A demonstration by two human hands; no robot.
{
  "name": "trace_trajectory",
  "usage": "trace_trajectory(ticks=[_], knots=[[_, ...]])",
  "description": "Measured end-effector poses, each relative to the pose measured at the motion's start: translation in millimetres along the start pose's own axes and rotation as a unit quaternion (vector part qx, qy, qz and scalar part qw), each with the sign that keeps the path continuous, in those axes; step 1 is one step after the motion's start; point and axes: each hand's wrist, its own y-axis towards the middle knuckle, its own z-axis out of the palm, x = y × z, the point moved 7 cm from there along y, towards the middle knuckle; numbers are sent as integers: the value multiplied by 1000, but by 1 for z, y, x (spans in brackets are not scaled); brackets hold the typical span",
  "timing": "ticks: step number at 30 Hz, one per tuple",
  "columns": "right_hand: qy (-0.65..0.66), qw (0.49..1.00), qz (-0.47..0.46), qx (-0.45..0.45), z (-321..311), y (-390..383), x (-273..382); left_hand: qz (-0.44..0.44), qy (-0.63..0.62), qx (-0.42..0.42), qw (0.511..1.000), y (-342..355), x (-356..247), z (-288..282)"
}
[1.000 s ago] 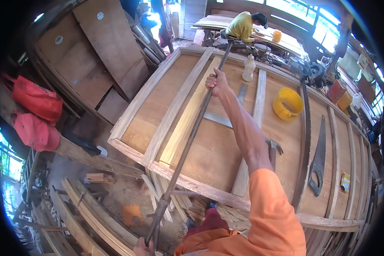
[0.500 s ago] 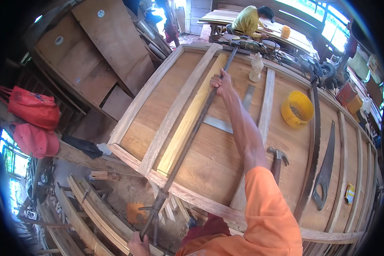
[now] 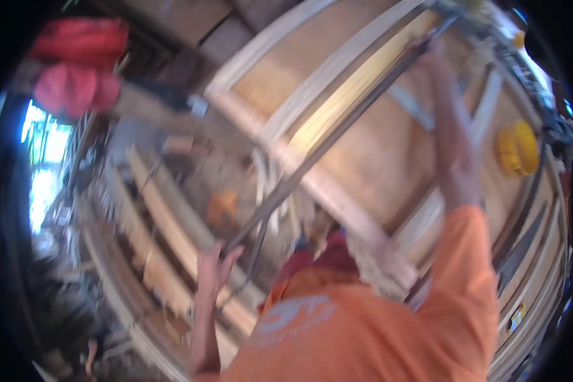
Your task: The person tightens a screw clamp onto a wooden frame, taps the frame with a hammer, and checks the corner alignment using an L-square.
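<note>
A long dark bar clamp (image 3: 356, 130) slants across a framed wooden panel (image 3: 254, 86), with its near end sticking out past the panel's edge. Around its far part my right hand (image 3: 424, 49) is closed. My left hand (image 3: 215, 267) is at the near end, with the bar between thumb and fingers; motion blurs the grip. A thin handle hangs from the bar near that hand. Alongside the bar lies a pale yellow wood strip (image 3: 344, 102). A metal square (image 3: 410, 105) rests on the panel, partly behind my right forearm.
On the panel's right are a yellow ring-shaped container (image 3: 517, 149), a handsaw (image 3: 522, 245) and a small yellow packet (image 3: 517, 315). Long timbers (image 3: 172, 223) lie low at left. Red bags (image 3: 76, 83) sit at the upper left.
My view has swung left and down, so the panel appears farther up and right. My left hand has come further into view at the bar's near end. My right hand still holds the bar.
</note>
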Motion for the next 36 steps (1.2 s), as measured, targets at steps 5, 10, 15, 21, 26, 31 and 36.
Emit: trace_trajectory(ticks=[5, 10, 15, 21, 26, 31, 36], knots=[[-107, 986, -86, -100, 6, -12, 38, -44, -139, 121, 982, 5, 14, -6], [-530, 781, -312, -115, 46, -132, 82, 43, -146, 176, 973, 4, 26, -2], [11, 938, -346, -1, 143, -394, 29, 56, -202, 259, 943, -2, 47, 0], [-185, 942, -245, -135, 76, -587, -182, 72, -212, 246, 943, -21, 67, -1], [-99, 995, -30, 7, 71, -637, -322, 116, -201, 205, 951, -16, 77, 13], [-103, 993, -24, 47, 103, -649, -318, 96, -236, 241, 936, -17, 78, 19], [-112, 992, -48, 27, 116, -650, -311, -9, -309, 293, 905, -36, 65, 16]])
